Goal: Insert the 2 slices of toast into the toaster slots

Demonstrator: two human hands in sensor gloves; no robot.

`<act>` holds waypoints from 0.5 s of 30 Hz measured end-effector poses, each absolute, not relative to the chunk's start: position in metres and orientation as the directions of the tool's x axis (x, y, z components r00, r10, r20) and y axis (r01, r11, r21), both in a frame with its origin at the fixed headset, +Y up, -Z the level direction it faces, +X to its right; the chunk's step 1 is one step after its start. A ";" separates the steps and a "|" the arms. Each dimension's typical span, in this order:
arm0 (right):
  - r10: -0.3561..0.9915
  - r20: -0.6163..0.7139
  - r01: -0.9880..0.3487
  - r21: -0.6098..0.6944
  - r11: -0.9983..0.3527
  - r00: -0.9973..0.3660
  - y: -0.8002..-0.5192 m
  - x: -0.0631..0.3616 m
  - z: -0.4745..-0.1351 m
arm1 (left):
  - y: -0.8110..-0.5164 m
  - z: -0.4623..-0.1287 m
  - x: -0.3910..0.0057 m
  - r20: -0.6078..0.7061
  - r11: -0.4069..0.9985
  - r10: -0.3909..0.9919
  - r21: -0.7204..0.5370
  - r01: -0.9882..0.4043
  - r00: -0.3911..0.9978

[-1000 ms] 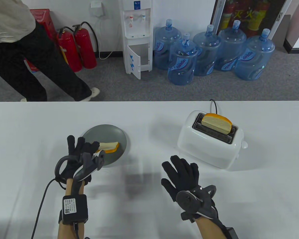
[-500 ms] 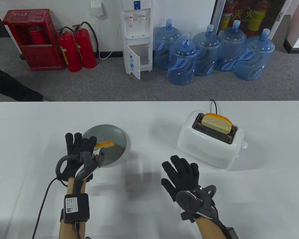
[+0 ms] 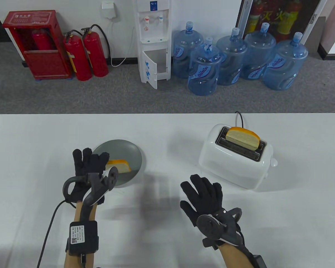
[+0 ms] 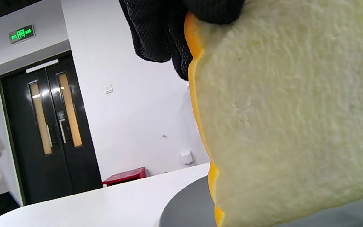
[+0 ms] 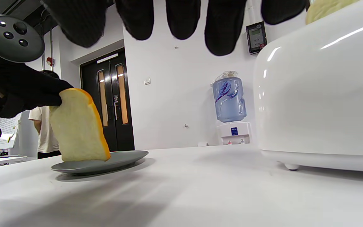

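Table view: left hand (image 3: 90,170) pinching a slice (image 3: 118,165) by its top edge, stood on end over the grey plate (image 3: 128,152); right hand (image 3: 202,196) spread flat, fingers straight, holding nothing, hovering over the white counter (image 3: 167,131) between plate and toaster (image 3: 234,159). Second slice (image 3: 243,137) already standing in the far slot, top half showing; near slot empty. Beyond the counter, grey carpet, water bottles (image 3: 240,61), a dispenser (image 3: 153,42), red extinguishers (image 3: 85,55). Left wrist view: pale crumb face of the slice (image 4: 288,126) filling most of the frame, orange crust down one edge, gloved fingers (image 4: 156,31) clamped at the top corner, plate rim (image 4: 184,208) just below. Probably light, soft and a little springy, so likely to bend or dent under a hard squeeze; best held by the crust edge, kept upright for the slot. Dark double doors and an exit sign behind. Right wrist view: open fingertips (image 5: 219,28) hanging above, nothing between them; slice (image 5: 79,129) upright with its lower edge at the plate (image 5: 121,159), whether touching or just clear hard to tell; glossy toaster wall (image 5: 320,94) close on the right. Smooth, bare white counter, probably offering little friction.
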State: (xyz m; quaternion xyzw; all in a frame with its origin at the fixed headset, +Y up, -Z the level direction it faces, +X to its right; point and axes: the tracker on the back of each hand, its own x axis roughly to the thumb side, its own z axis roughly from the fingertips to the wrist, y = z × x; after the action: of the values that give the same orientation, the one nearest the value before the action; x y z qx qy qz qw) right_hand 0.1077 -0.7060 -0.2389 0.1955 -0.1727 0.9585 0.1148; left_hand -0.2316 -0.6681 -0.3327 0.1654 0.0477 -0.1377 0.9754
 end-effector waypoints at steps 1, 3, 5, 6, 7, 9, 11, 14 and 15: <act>0.151 0.420 -0.289 -0.287 -0.913 -0.895 -0.706 0.107 -0.238 | -0.667 -0.330 -0.230 -0.134 0.903 -0.255 0.320 0.285 0.958; 0.151 0.429 -0.294 -0.289 -0.911 -0.891 -0.706 0.107 -0.238 | -0.665 -0.324 -0.227 -0.116 0.895 -0.264 0.341 0.288 0.958; 0.151 0.437 -0.297 -0.287 -0.911 -0.887 -0.706 0.106 -0.237 | -0.664 -0.318 -0.223 -0.093 0.889 -0.266 0.361 0.282 0.959; 0.151 0.440 -0.298 -0.287 -0.910 -0.885 -0.706 0.105 -0.237 | -0.664 -0.314 -0.222 -0.079 0.889 -0.258 0.370 0.269 0.963; 0.151 0.443 -0.300 -0.287 -0.910 -0.884 -0.706 0.105 -0.237 | -0.663 -0.309 -0.221 -0.067 0.888 -0.245 0.384 0.252 0.967; 0.151 0.448 -0.302 -0.289 -0.908 -0.881 -0.706 0.104 -0.236 | -0.661 -0.302 -0.219 -0.045 0.886 -0.228 0.405 0.227 0.973; 0.150 0.455 -0.306 -0.292 -0.906 -0.878 -0.706 0.103 -0.235 | -0.658 -0.294 -0.217 -0.026 0.882 -0.210 0.427 0.201 0.977; 0.148 0.462 -0.307 -0.292 -0.906 -0.874 -0.706 0.102 -0.234 | -0.656 -0.282 -0.212 0.007 0.878 -0.179 0.452 0.156 0.984; 0.145 0.464 -0.306 -0.293 -0.906 -0.874 -0.706 0.102 -0.234 | -0.656 -0.278 -0.211 0.018 0.878 -0.170 0.457 0.143 0.985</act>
State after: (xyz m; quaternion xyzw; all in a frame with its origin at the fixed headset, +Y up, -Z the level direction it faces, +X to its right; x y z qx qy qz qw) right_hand 0.1019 -0.7060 -0.2336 0.2213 -0.1817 0.9508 0.1185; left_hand -0.2106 -0.6563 -0.2782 0.2333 -0.0290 -0.0808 0.9686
